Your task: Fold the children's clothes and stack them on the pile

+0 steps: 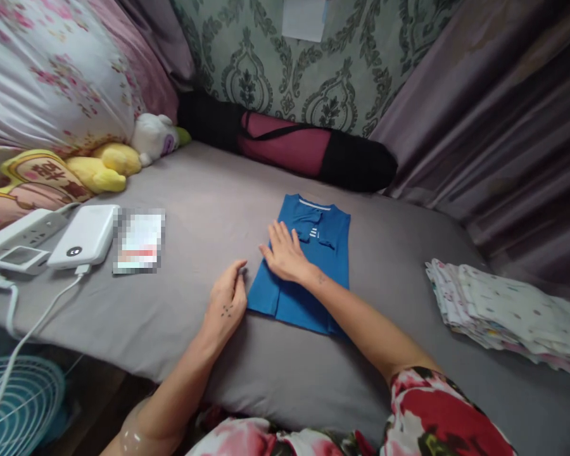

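A blue shirt (313, 278), folded into a narrow panel with its collar at the far end, lies on the grey bed sheet. White stripes and a small print mark its chest, and creases bunch up around them. My right hand (285, 253) rests flat on the shirt's upper left part, fingers stretched out. Just beside the left edge of the shirt is my left hand (227, 297), on its side with fingers loosely bent and nothing visible in it. Some of its fingers are hidden behind the hand.
Folded patterned cloths (503, 313) are stacked at the right. To the left lie a white power bank (88, 234) with a cable, a power strip (33, 231), a blurred packet (140, 240) and plush toys (109, 164). A black and maroon long bag (285, 142) lies along the wall.
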The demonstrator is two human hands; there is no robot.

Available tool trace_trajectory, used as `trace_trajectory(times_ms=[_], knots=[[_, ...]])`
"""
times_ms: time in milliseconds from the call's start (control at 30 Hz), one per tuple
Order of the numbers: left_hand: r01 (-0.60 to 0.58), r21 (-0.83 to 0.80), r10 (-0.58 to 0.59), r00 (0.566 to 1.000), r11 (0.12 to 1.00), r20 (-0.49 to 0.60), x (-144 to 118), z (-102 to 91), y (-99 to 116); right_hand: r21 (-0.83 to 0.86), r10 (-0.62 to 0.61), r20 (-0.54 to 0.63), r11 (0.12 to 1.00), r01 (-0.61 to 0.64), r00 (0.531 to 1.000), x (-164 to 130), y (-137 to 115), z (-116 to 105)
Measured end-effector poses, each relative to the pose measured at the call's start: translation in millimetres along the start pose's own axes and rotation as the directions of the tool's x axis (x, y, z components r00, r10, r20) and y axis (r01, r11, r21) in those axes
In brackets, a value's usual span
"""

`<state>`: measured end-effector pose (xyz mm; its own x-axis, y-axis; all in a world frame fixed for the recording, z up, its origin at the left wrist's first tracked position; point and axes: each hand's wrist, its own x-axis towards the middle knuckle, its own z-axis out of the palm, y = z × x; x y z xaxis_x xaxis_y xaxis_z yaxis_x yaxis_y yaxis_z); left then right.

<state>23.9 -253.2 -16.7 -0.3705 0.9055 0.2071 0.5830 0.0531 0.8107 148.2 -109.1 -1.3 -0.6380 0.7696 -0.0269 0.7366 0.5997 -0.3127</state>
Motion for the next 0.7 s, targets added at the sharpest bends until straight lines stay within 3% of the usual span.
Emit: trace_trajectory(times_ms=[133, 267, 367, 467, 600, 700], knots=[[-0.016, 0.027, 0.015, 1.000, 1.000, 0.020, 0.5, -0.8, -1.2, -0.038, -0.002, 0.000, 0.999, 0.002, 1.000, -9.9, -12.3, 14.3], [-0.060, 0.059, 0.058, 0.998, 0.996, 0.036, -0.1, -0.5, -2.8, -0.016, -0.034, 0.005, 0.999, 0.034, 0.999, -22.1, -15.2, 6.3], [-0.160, 0.079, 0.156, 0.986, 0.984, 0.052, -2.4, -1.3, 0.2, 0.009, -0.081, -0.033, 0.997, 0.081, 0.996, -58.4, -23.2, -4.8], [-0.333, 0.131, 0.313, 0.938, 0.934, 0.150, -6.5, -4.2, 9.9, 0.041, -0.118, -0.066, 0.992, 0.121, 0.991, -109.0, -24.5, -15.0], [-0.472, 0.226, 0.381, 0.855, 0.852, 0.352, -13.2, -6.4, 23.5, 0.092, 0.044, -0.203, 0.995, -0.025, 0.978, -165.7, -4.3, -25.1], [-0.495, 0.258, 0.363, 0.830, 0.830, 0.424, -17.0, -5.3, 27.9, 0.140, 0.210, -0.256, 0.974, -0.179, 0.944, -191.1, 12.5, -24.6]])
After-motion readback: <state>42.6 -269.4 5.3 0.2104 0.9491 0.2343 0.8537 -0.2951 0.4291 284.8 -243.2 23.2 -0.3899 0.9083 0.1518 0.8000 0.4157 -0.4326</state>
